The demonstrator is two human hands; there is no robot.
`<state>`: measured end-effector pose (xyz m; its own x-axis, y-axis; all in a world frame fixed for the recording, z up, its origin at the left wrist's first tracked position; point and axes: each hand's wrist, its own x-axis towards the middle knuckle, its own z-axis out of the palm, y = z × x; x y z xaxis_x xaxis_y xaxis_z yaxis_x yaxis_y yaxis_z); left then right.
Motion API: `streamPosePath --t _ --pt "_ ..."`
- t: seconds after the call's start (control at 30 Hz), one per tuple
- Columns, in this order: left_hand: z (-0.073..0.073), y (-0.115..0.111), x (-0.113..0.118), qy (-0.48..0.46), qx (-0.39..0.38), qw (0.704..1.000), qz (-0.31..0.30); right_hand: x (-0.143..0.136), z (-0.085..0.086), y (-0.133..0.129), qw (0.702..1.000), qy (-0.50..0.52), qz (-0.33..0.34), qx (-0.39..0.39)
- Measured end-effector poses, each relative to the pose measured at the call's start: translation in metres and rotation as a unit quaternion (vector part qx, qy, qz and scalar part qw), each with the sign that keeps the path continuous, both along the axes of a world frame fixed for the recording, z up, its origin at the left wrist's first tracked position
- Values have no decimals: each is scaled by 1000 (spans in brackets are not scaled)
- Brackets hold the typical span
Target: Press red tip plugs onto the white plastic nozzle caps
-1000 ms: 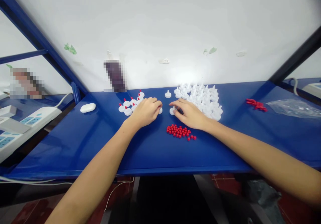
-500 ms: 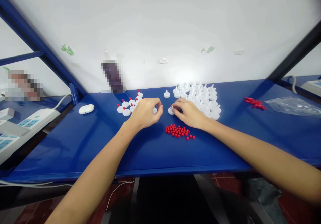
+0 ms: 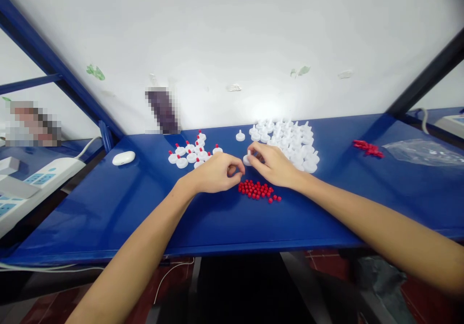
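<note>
The work in hand appeared to stand between one piece and the next: the right hand pinched an untipped white nozzle cap by its upright spout near the middle of the frame, its disc low against the blue desk. The left hand was just left of centre, fingers curled and thumb and forefinger drawn close together at the upper left edge of the small red caps. Whether a red cap sat between those fingertips could not be told.

Left of centre in the frame, beyond the left hand, lay the red-tipped nozzle caps, spouts up, some partly behind that hand. One bare nozzle cap stood alone above the held one, and the heap of bare nozzle caps spread right of centre, behind the right hand.

Judging from this, the next move called for a precise pinch on a single red cap without scattering its neighbours, then lining up its open end over the narrow spout while the right hand kept the disc steady and upright
</note>
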<state>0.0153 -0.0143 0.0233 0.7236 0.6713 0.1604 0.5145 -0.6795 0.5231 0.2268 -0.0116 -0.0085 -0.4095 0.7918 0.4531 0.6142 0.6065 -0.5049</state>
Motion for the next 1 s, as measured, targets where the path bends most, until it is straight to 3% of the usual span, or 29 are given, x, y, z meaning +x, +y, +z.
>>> streamPosePath --t 0.3,0.6,0.8,1.0 --pt "3 2 -2 49 -94 993 -44 0 1 -1 1000 -8 -1 -8" --pt "1 3 -4 36 -91 994 -49 -2 2 -2 1000 -7 2 -10" --pt "-3 4 -2 58 -51 996 -33 -1 3 -2 1000 -12 -2 -10" --pt "-13 7 2 103 123 984 77 -1 1 0 1000 -23 -12 -5"
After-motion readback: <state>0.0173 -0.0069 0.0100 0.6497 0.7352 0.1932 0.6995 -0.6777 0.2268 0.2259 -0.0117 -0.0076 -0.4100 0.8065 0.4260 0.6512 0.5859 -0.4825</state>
